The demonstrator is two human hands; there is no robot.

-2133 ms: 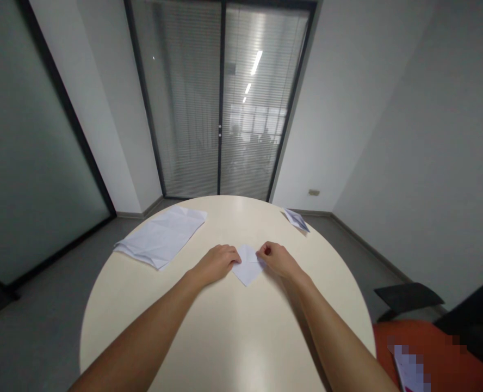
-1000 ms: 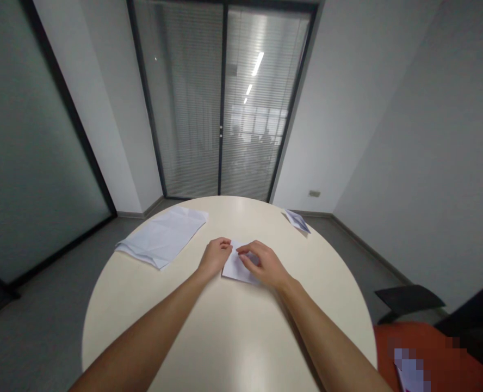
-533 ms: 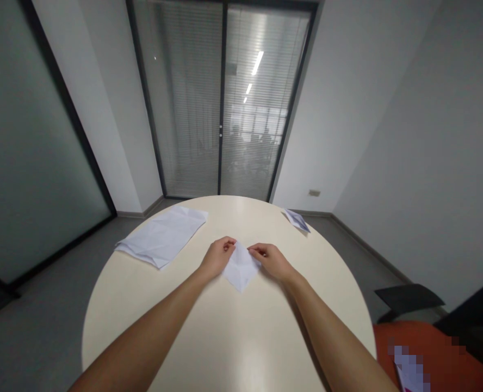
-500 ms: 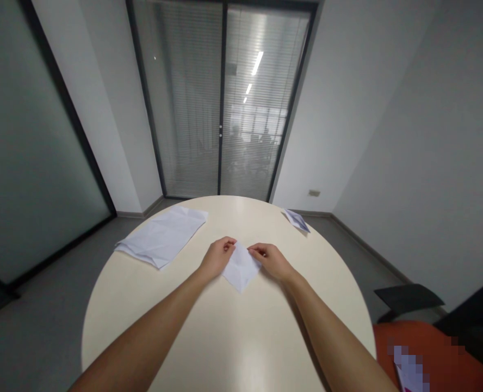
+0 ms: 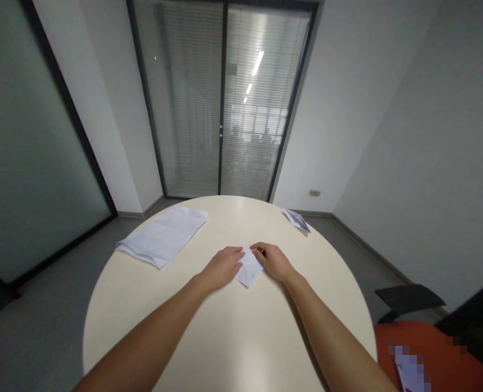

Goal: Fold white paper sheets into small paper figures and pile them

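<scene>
A small folded sheet of white paper (image 5: 249, 270) lies on the round table in front of me, one corner pointing toward me. My left hand (image 5: 222, 267) rests on its left side, fingers stretched out over the paper and thumb apart from them. On the far right edge, my right hand (image 5: 273, 259) pinches the paper between curled fingers and thumb. Parts of the paper's left and right sides are hidden beneath both hands.
Larger white paper sheets (image 5: 166, 234) lie at the table's left edge. Another folded paper piece (image 5: 297, 220) sits by the far right edge. The cream tabletop (image 5: 209, 348) is round. An orange chair (image 5: 441, 348) with a black armrest (image 5: 409, 299) stands at the lower right.
My left hand has gone from pinching the paper's far left edge to lying flatter across its left side. The paper has shifted slightly right and shows less of itself. My right hand stays nearly in place.
</scene>
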